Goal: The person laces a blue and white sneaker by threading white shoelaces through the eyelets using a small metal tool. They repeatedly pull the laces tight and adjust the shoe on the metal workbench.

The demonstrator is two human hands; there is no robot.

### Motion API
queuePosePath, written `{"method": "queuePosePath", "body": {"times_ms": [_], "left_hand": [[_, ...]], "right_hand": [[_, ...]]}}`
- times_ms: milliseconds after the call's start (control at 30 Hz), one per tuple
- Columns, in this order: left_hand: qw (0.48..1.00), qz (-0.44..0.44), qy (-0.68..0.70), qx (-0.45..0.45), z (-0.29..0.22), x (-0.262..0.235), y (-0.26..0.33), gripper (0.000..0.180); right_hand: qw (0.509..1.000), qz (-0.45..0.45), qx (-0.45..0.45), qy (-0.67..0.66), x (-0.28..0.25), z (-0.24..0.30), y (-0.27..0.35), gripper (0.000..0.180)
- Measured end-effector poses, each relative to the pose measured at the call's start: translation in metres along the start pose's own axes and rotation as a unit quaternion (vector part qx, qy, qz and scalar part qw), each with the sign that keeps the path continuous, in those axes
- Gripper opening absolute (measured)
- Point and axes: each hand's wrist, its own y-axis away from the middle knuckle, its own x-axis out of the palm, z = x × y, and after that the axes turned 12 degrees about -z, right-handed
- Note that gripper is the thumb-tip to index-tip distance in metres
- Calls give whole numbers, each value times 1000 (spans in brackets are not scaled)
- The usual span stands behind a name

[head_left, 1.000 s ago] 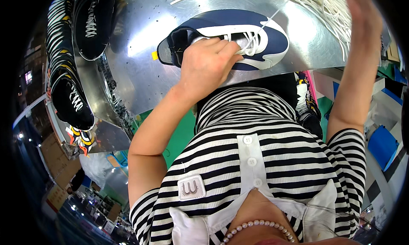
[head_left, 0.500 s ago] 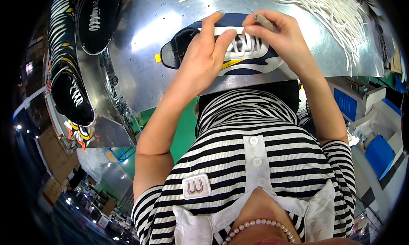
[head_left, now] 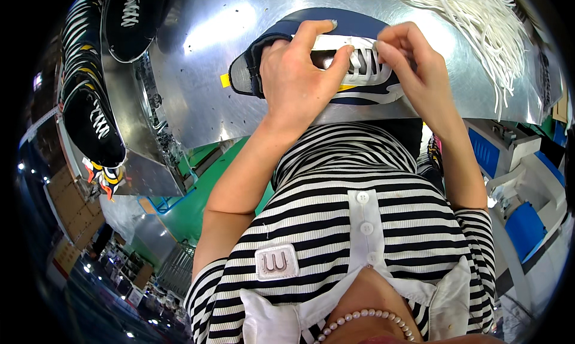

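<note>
A navy and white sneaker with yellow accents lies on its side on the metal table, toe to the right and heel to the left. White laces cross its throat. My left hand grips the sneaker by its collar; the index finger reaches over the far side, the thumb rests beside the laces, and the other fingers are partly hidden in the opening. Over the toe end of the lacing, my right hand is closed, thumb and index fingertips together at the laces. What they pinch is too small to make out.
A heap of loose white laces covers the table's far right. Dark laced shoes stand at the left, with a row of striped shoes beyond the table edge. The bare metal table ends just before my body.
The thin pointed tool with a tan handle in my right hand no longer shows. My right fingertips have come down to the laces. My left hand has slid deeper over the collar.
</note>
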Motion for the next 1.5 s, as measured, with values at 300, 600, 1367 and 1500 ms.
{"method": "queuePosePath", "body": {"times_ms": [300,600,1367,1500], "left_hand": [[999,-22,1,28,0,1,2,34],[989,76,123,-37,-5,-10,6,30],[889,230,285,-275,-11,-22,-22,41],[865,212,341,-300,-11,-21,-23,39]], "right_hand": [[993,27,-83,81,-5,3,-1,12],[956,54,-201,207,31,0,-20,15],[941,-57,-313,115,16,-21,-1,32],[963,-43,-255,70,16,-13,-5,29]]}}
